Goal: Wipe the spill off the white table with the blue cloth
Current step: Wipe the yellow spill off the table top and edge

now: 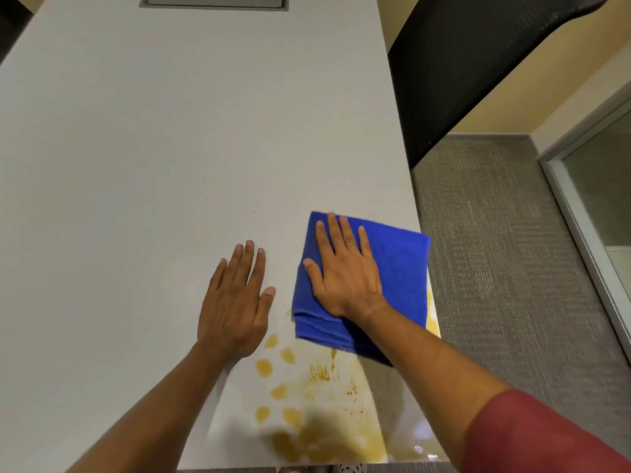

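Observation:
A folded blue cloth (396,268) lies flat on the white table (153,148) near its right edge. My right hand (345,271) presses down on the cloth, palm flat and fingers spread. My left hand (235,302) rests flat on the bare table just left of the cloth, holding nothing. A yellow-brown spill (307,421) spreads over the near part of the table below the cloth, with separate drops, smeared streaks and a larger puddle at the near edge. A strip of spill also shows at the cloth's right side (432,322).
The table's right edge runs just past the cloth, with grey carpet (512,268) beyond it. A black chair back (478,63) stands at the far right. A grey cable hatch (215,1) sits at the far end of the table. A glass door frame (587,206) is on the right.

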Motion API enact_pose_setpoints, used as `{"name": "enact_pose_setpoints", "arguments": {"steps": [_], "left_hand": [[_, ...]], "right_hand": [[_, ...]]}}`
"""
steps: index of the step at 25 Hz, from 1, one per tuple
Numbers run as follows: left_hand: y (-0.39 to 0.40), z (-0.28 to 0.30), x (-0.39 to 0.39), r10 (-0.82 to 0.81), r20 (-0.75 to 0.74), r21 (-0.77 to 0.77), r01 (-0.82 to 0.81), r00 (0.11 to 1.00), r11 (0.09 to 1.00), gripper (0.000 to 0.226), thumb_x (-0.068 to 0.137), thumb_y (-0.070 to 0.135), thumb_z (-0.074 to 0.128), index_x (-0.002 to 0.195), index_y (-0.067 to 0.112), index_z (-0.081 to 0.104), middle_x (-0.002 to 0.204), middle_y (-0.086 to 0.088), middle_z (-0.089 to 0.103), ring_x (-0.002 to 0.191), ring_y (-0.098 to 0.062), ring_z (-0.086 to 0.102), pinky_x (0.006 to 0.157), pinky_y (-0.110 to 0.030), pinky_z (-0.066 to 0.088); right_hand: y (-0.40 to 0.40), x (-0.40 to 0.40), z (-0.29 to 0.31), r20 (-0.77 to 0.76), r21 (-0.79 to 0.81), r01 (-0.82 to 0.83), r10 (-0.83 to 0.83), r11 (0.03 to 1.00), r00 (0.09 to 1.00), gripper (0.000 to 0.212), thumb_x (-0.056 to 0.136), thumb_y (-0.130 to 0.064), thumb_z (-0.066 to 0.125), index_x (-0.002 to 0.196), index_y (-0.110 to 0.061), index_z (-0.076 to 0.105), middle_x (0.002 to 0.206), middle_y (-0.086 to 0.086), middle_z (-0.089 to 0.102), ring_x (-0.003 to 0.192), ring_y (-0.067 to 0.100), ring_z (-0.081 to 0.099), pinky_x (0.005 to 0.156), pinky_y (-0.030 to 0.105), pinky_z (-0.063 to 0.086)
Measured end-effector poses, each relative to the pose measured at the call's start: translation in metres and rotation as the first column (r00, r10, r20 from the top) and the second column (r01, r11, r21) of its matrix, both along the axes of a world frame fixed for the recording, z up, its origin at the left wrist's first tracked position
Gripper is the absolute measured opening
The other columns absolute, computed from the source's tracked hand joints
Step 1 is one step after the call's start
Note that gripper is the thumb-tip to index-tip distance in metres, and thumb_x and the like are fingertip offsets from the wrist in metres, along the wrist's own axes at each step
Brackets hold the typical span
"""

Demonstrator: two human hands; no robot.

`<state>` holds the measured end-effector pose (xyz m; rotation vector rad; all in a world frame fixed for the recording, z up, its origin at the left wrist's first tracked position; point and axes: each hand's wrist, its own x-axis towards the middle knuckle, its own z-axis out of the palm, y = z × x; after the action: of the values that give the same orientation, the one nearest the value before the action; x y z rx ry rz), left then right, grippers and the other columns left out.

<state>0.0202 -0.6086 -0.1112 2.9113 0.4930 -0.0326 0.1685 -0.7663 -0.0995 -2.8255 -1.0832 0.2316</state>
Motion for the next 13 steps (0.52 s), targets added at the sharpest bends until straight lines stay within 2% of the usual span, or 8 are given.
{"name": "enact_pose_setpoints", "arguments": {"steps": [4, 8, 11, 13], "left_hand": [[0.002, 0.0, 0.0, -0.002, -0.001, -0.007, 0.002, 1.0, 1.0, 0.065, 0.1, 0.045, 0.017, 0.158, 0.017, 0.005, 0.166, -0.002, 0.001, 0.153, -0.015, -0.005, 0.124, -0.038, 0.004], [0.0, 0.002, 0.001, 0.007, 0.001, -0.008, -0.007, 1.0, 1.0, 0.065, 0.1, 0.044, 0.02, 0.158, 0.017, 0.006, 0.166, -0.004, 0.004, 0.153, -0.016, -0.003, 0.124, -0.039, 0.005], [0.0, 0.002, 0.001, 0.013, 0.006, -0.007, -0.013, 1.0, 1.0, 0.066, 0.099, 0.043, 0.023, 0.158, 0.016, 0.008, 0.166, -0.005, 0.006, 0.153, -0.017, -0.001, 0.124, -0.04, 0.007], [0.0, 0.002, 0.001, 0.01, 0.01, -0.005, -0.01, 1.0, 1.0, 0.066, 0.099, 0.042, 0.023, 0.158, 0.016, 0.01, 0.166, -0.005, 0.007, 0.153, -0.018, 0.001, 0.123, -0.04, 0.008]], "right_hand": [[-0.009, 0.033, -0.001, 0.04, -0.02, 0.152, -0.151, 0.988, 0.988, 0.074, 0.098, -0.056, 0.017, 0.158, -0.013, 0.007, 0.166, 0.013, 0.002, 0.153, 0.027, -0.003, 0.122, 0.052, -0.001], [-0.028, 0.028, -0.001, 0.059, -0.013, 0.283, -0.282, 0.959, 0.958, 0.077, 0.097, -0.058, 0.015, 0.157, -0.01, 0.008, 0.165, 0.018, 0.004, 0.152, 0.031, 0.0, 0.122, 0.052, 0.004], [-0.025, 0.017, 0.003, 0.045, -0.031, 0.284, -0.282, 0.958, 0.958, 0.077, 0.097, -0.057, 0.016, 0.157, -0.009, 0.007, 0.165, 0.018, 0.003, 0.152, 0.032, -0.001, 0.123, 0.052, 0.004], [-0.017, 0.008, 0.005, 0.022, -0.043, 0.212, -0.211, 0.976, 0.977, 0.076, 0.098, -0.057, 0.016, 0.157, -0.01, 0.004, 0.165, 0.017, -0.001, 0.152, 0.031, -0.004, 0.123, 0.051, 0.002]]}}
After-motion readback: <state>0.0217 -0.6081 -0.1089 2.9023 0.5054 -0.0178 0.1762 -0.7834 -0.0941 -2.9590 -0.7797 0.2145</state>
